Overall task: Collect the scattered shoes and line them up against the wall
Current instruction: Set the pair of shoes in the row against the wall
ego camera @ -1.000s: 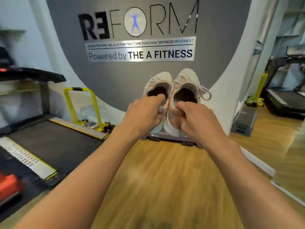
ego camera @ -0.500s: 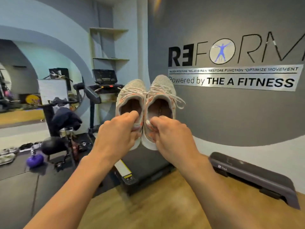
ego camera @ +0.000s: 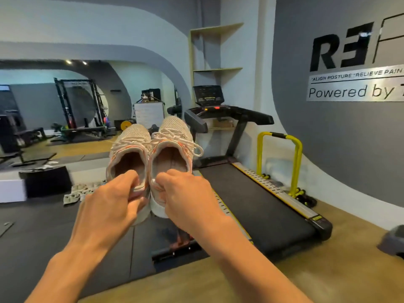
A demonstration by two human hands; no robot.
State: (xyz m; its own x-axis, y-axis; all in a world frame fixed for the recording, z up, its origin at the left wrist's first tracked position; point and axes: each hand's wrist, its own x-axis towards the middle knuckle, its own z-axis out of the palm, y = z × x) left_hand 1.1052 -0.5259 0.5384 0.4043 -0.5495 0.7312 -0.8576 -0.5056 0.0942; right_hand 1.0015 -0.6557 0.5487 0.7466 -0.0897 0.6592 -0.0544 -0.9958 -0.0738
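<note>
Two pale knit sneakers with orange trim and white laces hang side by side in the air in front of me, toes pointing away. My left hand pinches the heel of the left sneaker. My right hand pinches the heel of the right sneaker. The grey wall with the logo sign runs along the right. Several pale shoes lie on the dark mat by the left, beyond my left hand.
A black treadmill stands straight ahead against the wall, with a yellow frame beside it. A grey step platform sits at the right edge. A black box and gym racks fill the left. Wood floor lies under my arms.
My view has swung left: the wall sign slid to the right edge and the treadmill and mirror area came to the centre. Both hands keep the same hold on the sneakers.
</note>
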